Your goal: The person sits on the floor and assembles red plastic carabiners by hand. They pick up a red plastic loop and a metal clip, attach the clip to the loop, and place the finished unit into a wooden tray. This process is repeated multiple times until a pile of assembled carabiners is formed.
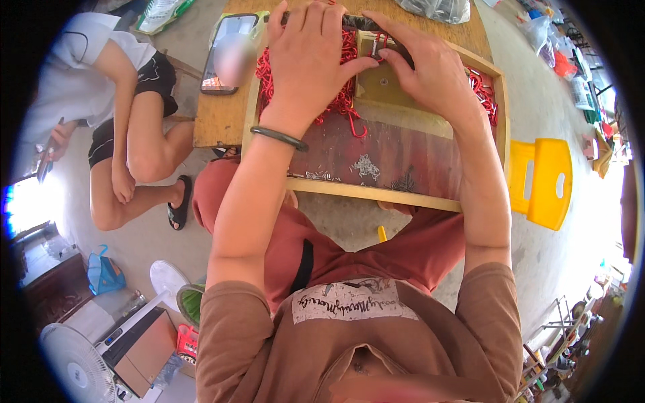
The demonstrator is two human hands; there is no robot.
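Note:
My left hand (309, 57) lies over a dark bar (356, 22) at the far side of a shallow wooden tray (376, 195). Its fingers are stretched out, and its thumb points at my right hand. With thumb and bent fingers, my right hand (430, 74) grips a small red hook (381, 41) beside the bar; its lower fingers are hidden. A tangled pile of red hooks (342, 101) fills the tray's far left, partly under my left hand. One loose red hook (357, 125) sticks out of the pile. Small silvery pins (365, 166) and darker pins (404, 181) lie in the near part.
More red pieces (482, 94) lie at the tray's right. A phone (228, 54) rests on the wooden table (211, 124) at left. Another person (127, 101) sits further left. A yellow chair (547, 185) stands at right, a white fan (77, 366) at lower left.

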